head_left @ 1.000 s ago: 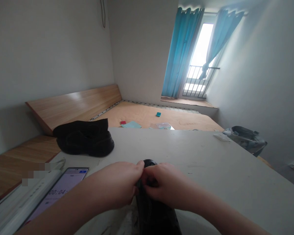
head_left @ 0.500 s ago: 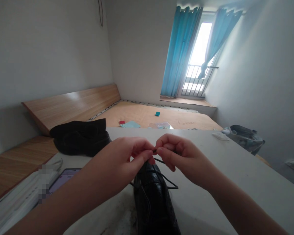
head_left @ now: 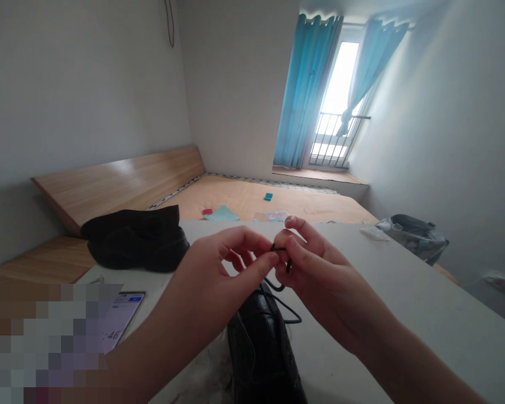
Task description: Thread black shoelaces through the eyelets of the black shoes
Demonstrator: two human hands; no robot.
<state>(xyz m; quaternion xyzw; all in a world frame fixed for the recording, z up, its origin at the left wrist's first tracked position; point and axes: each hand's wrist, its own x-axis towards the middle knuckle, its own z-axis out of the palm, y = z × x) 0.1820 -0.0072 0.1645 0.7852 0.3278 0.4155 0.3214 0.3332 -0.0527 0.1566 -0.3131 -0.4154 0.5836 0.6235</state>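
A black leather shoe (head_left: 263,342) stands on the white table (head_left: 340,348), directly below my hands. Its thin dark shoelace (head_left: 292,314) loops out to the right of the shoe and rises to my fingers. My left hand (head_left: 231,264) pinches the lace between thumb and forefinger. Close against it, my right hand (head_left: 320,266) also grips the lace, a short end hanging by its thumb, with the forefinger raised. Part of the shoe's upper end is hidden behind my hands.
Another black shoe (head_left: 137,241) lies at the table's far left. A phone (head_left: 124,317) with a lit screen rests near my left forearm. At the right are a small white packet (head_left: 374,233) and a grey bag (head_left: 418,238). Beyond the table is a bed (head_left: 235,191).
My right hand has turned and raised its forefinger, and more of the lace shows between the hands. More of the phone is visible beside my left arm.
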